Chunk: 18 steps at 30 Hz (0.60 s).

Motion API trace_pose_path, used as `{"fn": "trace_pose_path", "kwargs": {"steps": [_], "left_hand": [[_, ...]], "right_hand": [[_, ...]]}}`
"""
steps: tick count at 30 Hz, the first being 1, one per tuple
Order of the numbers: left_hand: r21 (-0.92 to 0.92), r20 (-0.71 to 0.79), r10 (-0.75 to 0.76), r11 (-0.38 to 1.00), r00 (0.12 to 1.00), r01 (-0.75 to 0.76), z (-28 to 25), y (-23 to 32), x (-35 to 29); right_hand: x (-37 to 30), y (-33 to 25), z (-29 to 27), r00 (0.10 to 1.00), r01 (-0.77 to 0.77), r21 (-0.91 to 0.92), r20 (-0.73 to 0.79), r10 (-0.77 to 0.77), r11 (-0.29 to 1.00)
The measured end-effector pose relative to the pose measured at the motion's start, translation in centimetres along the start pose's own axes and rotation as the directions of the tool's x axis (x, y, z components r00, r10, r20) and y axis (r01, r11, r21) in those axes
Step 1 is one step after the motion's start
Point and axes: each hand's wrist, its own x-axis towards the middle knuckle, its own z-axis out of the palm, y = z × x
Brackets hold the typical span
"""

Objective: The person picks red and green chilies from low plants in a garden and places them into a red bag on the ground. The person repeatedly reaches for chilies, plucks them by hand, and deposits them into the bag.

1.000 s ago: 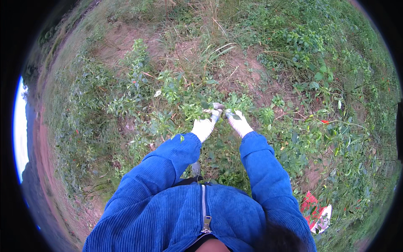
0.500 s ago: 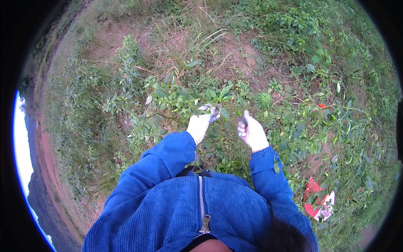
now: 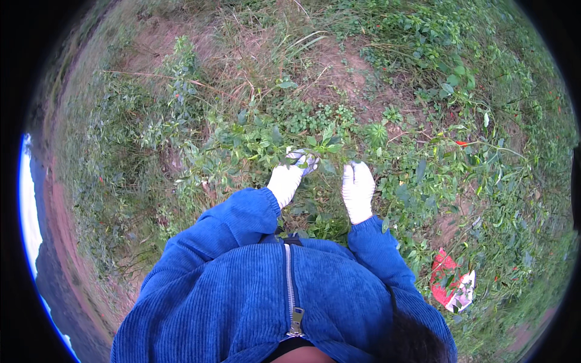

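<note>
My left hand [image 3: 289, 178], in a white glove, is closed around a leafy branch [image 3: 327, 145] of a green pepper plant in front of me. Leaves partly cover its fingers. To its right is my right hand [image 3: 358, 190], also gloved in white, with its fingers pressed together and the tips among the leaves. Whatever may be between those fingertips is hidden. A red chili pepper [image 3: 462, 143] shows among the foliage farther right, apart from both hands.
A red and white bag [image 3: 445, 278] lies among the plants at the lower right. Dense pepper plants [image 3: 139, 133] and weeds surround me on both sides. Dry grass [image 3: 242, 78] and a patch of bare soil [image 3: 342, 72] are farther ahead.
My right hand has turned from an upright thumb with curled fingers to fingers pointing forward and pressed together, a little farther left. My left hand stays at the branch, nearly unmoved.
</note>
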Motion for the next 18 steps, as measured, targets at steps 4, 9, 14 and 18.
{"fn": "trace_pose_path", "kwargs": {"steps": [4, 9, 14, 18], "left_hand": [[-0.152, 0.027, 0.036, 0.988, 0.999, -0.031, -0.3, 0.4, 0.2], [0.001, 0.051, 0.039, 0.999, 0.998, -0.039, -1.5, -2.2, 0.6], [0.403, -0.059, 0.054, 0.915, 0.997, -0.025, -2.7, -5.4, 1.9], [0.453, -0.075, 0.015, 0.891, 0.997, 0.020, -1.8, -3.5, 0.9]], "right_hand": [[0.5, -0.8, -2.3, 0.740, -0.673, 0.555, 0.514, 0.434, 0.489], [0.4, -1.8, -3.2, 0.511, -0.766, 0.555, 0.832, 0.217, -0.323], [1.1, -2.3, -2.4, 0.490, -0.772, 0.544, 0.839, 0.239, -0.327], [0.6, -3.6, -2.9, 0.716, -0.695, 0.509, 0.552, 0.427, 0.508]]}}
